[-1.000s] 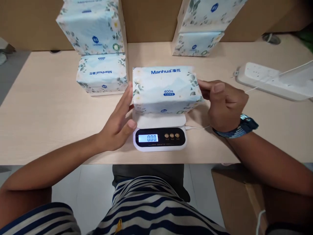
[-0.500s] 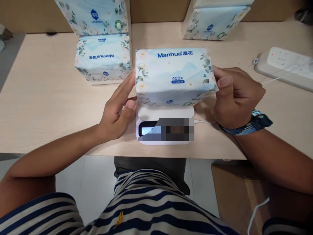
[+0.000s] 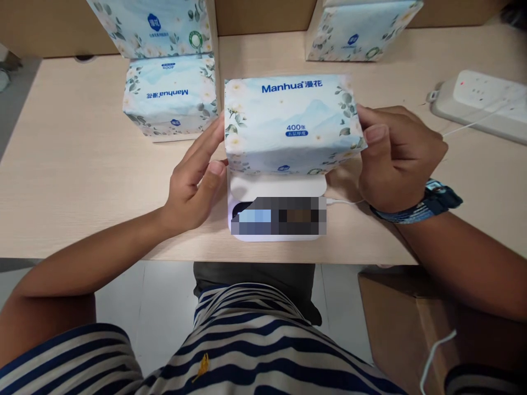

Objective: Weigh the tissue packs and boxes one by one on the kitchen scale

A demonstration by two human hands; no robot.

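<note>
A pack of tissues (image 3: 288,118) with a floral print and blue "Manhua" lettering is between my two hands, over a white digital scale (image 3: 275,187). My left hand (image 3: 195,186) presses its fingers against the pack's left end, thumb low near the front corner. At the other end, my right hand (image 3: 401,159) grips the right side with the thumb in front and curled fingers partly hidden. The pack covers the back of the scale; I cannot tell whether it rests on the plate. The scale's display is pixelated.
Stacked tissue packs (image 3: 171,99) stand at the back left, and more packs (image 3: 358,33) at the back right. A white power strip (image 3: 477,96) lies on the right, with a thin cable running past my right hand. Below the table's front edge is a cardboard box (image 3: 391,323).
Both hands keep their places on the pack. The whole view has shifted slightly, and nothing else has visibly moved.
</note>
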